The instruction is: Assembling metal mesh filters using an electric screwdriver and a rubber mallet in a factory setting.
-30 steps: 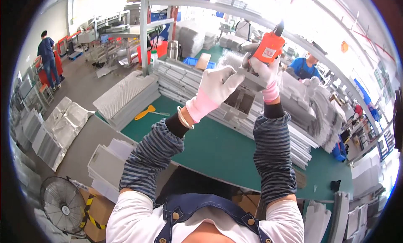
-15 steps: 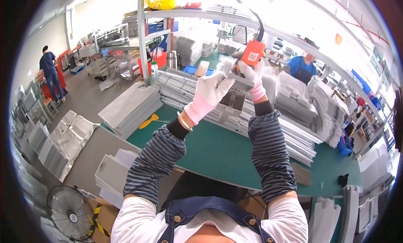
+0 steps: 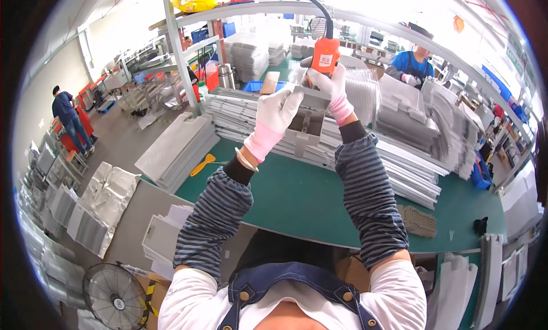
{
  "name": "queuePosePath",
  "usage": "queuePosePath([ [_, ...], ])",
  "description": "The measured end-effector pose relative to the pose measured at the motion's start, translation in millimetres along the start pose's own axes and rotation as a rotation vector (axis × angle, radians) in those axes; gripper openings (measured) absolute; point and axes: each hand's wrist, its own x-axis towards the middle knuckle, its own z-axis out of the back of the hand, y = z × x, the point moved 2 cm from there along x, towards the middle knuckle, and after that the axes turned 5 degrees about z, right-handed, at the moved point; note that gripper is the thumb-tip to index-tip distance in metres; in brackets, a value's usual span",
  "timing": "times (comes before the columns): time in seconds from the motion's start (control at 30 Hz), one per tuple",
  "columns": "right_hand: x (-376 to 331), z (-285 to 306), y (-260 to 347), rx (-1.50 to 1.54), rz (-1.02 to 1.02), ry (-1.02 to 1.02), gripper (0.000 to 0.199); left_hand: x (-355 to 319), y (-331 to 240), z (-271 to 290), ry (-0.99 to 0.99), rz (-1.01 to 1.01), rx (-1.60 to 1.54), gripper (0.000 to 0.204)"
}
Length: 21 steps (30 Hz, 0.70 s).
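The left hand (image 3: 274, 114) fingers close on a grey metal part (image 3: 305, 124), lifted above the green counter (image 3: 308, 199). The right hand (image 3: 334, 87) grips an orange tool (image 3: 325, 55) on its top; fastening seems underway, many stacked parts (image 3: 399, 164) wait.

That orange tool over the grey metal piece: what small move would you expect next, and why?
Probably a short push of the orange tool down into the grey metal piece. The right hand grips the tool at the piece's top edge, while the left hand steadies the piece above the green table. Actual contact is hard to tell.
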Motion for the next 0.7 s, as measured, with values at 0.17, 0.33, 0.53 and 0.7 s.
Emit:
queuePosePath([
  [0.17,-24,-4,26,0.151,-0.121,-0.003,0.018,-23,-28,0,0.004,0.050,-0.040,0.027],
  [0.33,-21,0,23,0.102,-0.151,-0.014,0.012,-10,-28,-3,0.060,0.003,-0.081,0.026],
  [0.53,-31,-5,36,0.085,-0.074,0.025,0.022,-22,-28,-1,0.092,0.142,-0.145,0.023],
  [0.7,-28,-10,26,0.191,-0.156,-0.003,0.021,-24,-12,-4,0.091,0.158,-0.188,0.019],
])
